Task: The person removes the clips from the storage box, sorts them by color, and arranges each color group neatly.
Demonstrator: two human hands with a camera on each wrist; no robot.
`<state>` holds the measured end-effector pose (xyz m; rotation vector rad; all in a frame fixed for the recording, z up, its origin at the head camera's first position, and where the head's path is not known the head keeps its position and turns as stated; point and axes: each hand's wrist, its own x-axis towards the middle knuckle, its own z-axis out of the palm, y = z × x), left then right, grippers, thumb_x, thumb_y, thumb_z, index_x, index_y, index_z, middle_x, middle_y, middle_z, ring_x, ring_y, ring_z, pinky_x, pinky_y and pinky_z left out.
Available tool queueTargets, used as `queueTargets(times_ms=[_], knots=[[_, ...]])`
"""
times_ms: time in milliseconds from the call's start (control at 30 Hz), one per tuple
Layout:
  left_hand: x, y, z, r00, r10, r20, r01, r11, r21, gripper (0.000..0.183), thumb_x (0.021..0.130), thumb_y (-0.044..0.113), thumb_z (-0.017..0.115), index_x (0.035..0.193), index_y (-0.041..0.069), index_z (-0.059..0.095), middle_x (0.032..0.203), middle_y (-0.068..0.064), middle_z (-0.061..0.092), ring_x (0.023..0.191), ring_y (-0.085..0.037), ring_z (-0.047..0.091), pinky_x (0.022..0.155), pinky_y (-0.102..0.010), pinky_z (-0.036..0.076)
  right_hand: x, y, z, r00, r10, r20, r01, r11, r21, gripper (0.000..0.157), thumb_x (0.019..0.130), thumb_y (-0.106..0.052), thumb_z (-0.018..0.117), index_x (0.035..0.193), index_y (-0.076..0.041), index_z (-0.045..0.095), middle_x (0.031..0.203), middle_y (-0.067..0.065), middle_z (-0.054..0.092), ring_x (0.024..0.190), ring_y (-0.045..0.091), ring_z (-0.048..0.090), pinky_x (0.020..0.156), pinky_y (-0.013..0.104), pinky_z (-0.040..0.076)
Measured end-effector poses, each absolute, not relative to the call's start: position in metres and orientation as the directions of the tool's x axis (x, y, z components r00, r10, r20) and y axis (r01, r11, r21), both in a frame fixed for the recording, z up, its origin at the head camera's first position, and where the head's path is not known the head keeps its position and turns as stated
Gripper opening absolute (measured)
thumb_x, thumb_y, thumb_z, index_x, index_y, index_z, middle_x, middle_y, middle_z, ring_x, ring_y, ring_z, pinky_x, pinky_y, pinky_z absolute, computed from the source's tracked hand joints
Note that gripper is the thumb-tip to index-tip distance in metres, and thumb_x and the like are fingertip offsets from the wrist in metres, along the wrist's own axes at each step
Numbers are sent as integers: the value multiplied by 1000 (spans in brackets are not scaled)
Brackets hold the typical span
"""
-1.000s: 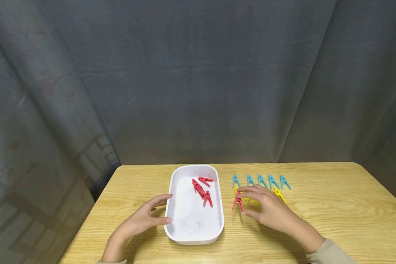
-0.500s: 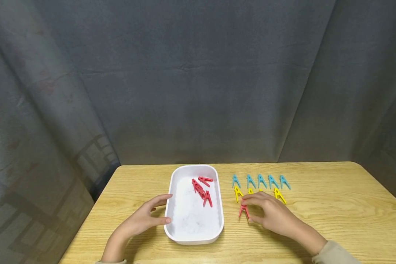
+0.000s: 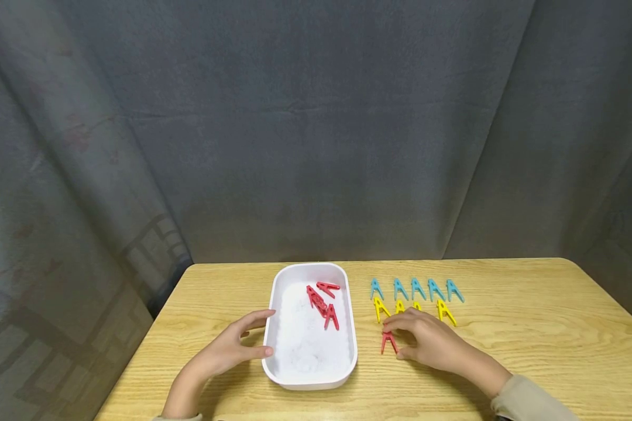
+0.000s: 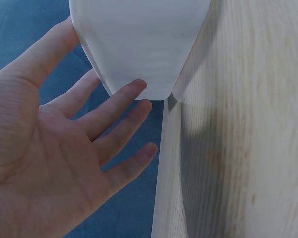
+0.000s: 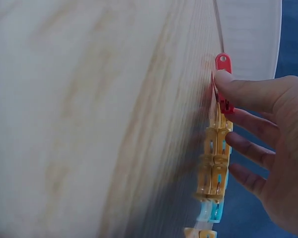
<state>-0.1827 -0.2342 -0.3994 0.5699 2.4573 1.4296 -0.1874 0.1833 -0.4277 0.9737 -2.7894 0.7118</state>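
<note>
White and oblong, a tray (image 3: 309, 356) rests on the tabletop (image 3: 532, 327), loose red pegs (image 3: 331, 316) lying in its far right part. At the tray's left side, the left hand (image 3: 232, 348) touches its edge, fingers spread and mostly straight. Right of the tray, the right hand (image 3: 426, 342) pinches a single red peg (image 3: 388, 335) between thumb and fingers. Also right of the tray are yellow pegs (image 3: 442, 308), partly hidden, and a row of blue pegs (image 3: 435, 287); behind the tray hangs a grey curtain (image 3: 316, 146)

On my table (image 3: 532, 333) a tray (image 3: 302, 359), clothespins (image 3: 330, 312) inside, left hand (image 3: 230, 346) at its left, two clothespin rows (image 3: 441, 307) to its right, another clothespin (image 3: 387, 337) before them in my right hand (image 3: 426, 336).
</note>
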Motion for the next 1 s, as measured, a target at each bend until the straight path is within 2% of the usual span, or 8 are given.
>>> queueTargets(times_ms=[233, 533, 767, 1000], knots=[[-184, -235, -399, -897, 442, -10, 211, 449, 868, 67, 89, 20, 76, 146, 4, 45, 148, -17, 45, 136, -42, 39, 106, -70, 25, -192, 181, -424, -776, -585, 237, -628, 680, -377, 46, 75, -15, 87, 118, -19, 71, 124, -1, 67, 115, 32, 59, 95, 58, 46], [-182, -233, -397, -893, 450, -10, 216, 447, 868, 66, 89, 19, 76, 145, 2, 45, 148, -18, 45, 135, -43, 40, 107, -69, 23, -191, 182, -421, -774, -589, 232, -629, 677, -381, 48, 74, -15, 87, 119, -16, 71, 126, 3, 66, 120, 40, 56, 103, 63, 38], [-183, -232, -397, -897, 442, -13, 210, 452, 867, 67, 89, 19, 76, 146, 3, 45, 148, -18, 45, 135, -43, 39, 107, -69, 23, -189, 181, -411, -751, -588, 300, -660, 666, -348, 43, 74, -14, 87, 114, -21, 72, 122, -1, 68, 113, 29, 60, 95, 56, 47], [-182, -233, -398, -895, 447, 2, 231, 458, 858, 66, 89, 20, 76, 145, 2, 46, 147, -19, 47, 134, -44, 41, 107, -68, 25, -189, 171, -401, -745, -571, 345, -666, 658, -350, 39, 78, -9, 84, 113, -21, 73, 121, -6, 67, 117, 30, 59, 98, 55, 46]])
